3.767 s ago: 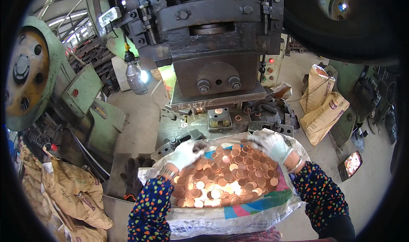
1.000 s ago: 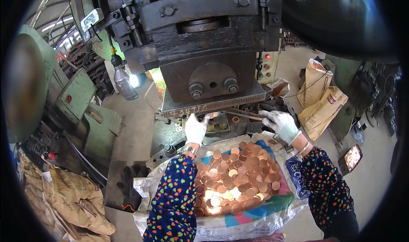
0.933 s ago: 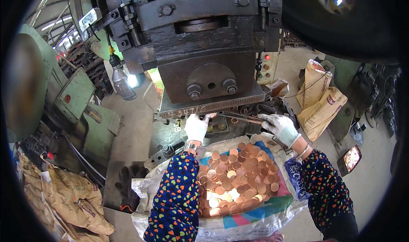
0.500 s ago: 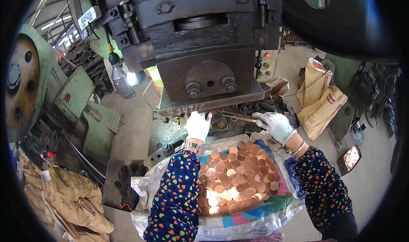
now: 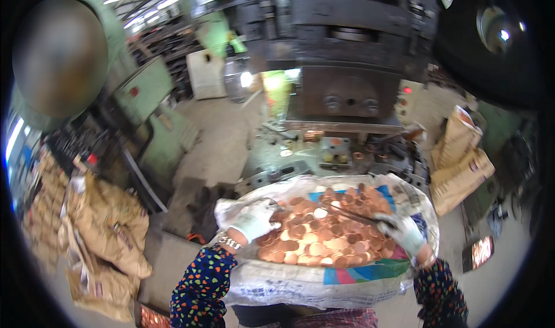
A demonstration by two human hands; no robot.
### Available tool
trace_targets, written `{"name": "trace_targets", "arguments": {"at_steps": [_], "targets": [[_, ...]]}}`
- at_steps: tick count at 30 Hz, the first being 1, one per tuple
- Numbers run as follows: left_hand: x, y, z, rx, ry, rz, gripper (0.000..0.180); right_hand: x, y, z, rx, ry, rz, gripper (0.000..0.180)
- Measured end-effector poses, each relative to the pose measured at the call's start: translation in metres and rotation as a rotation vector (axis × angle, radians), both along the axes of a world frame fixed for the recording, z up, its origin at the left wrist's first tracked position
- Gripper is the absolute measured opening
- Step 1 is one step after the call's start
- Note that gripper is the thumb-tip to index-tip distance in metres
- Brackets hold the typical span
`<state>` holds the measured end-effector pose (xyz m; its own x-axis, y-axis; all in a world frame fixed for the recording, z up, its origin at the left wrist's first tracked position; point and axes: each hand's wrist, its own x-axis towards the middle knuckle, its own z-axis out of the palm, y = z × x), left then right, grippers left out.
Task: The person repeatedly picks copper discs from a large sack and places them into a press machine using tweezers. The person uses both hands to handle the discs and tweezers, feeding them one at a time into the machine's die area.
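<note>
A heap of round copper discs lies on a white woven sack with coloured patches. At the heap's left edge is my left hand, in a white glove, its fingers bent toward the discs. Blur hides whether a disc is between them. My right hand, also gloved, is closed round long, thin metal tongs at the heap's right side. The tongs reach left over the discs; whether their tips grip one is unclear. Beyond the heap, a small die block sits on the press bed, under the raised ram.
Brown paper sacks are piled at left, and more sacks stand at right. A green machine is at far left. A plastic bottle hangs beside the press. Loose metal parts lie on the bed's right side.
Both hands have come back from the press bed to the copper discs, the right one bringing the tongs. The view has shifted, and the die block under the ram now shows.
</note>
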<state>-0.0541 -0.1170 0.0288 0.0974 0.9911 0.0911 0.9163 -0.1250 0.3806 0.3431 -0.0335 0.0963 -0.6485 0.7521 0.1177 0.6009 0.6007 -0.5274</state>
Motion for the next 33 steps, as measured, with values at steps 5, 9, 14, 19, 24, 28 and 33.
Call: {"name": "trace_targets", "arguments": {"at_steps": [5,9,14,19,24,28,33], "targets": [[-0.002,-0.033,-0.014,-0.037,0.054,0.165,0.037,0.012,-0.036,-0.024,-0.226,0.045,-0.120,0.032],[0.001,-0.032,-0.014,-0.052,0.049,0.193,0.040,0.017,-0.044,-0.040,-0.280,0.109,-0.160,0.036],[0.011,-0.043,-0.010,-0.022,0.089,0.196,0.053,0.017,-0.045,-0.051,-0.313,0.184,-0.163,0.039],[0.019,-0.056,-0.010,0.004,0.078,0.253,0.055,0.019,-0.044,-0.053,-0.289,0.151,-0.144,0.041],[0.009,-0.063,-0.018,-0.102,-0.023,0.308,0.051,0.015,-0.044,-0.055,-0.296,0.184,-0.162,0.043],[0.007,-0.066,-0.027,-0.096,-0.144,0.285,0.043,0.019,-0.042,-0.057,-0.335,0.158,-0.179,0.045],[0.012,-0.066,-0.037,0.121,-0.096,0.218,0.045,0.023,-0.040,-0.063,-0.347,0.161,-0.206,0.040]]}}
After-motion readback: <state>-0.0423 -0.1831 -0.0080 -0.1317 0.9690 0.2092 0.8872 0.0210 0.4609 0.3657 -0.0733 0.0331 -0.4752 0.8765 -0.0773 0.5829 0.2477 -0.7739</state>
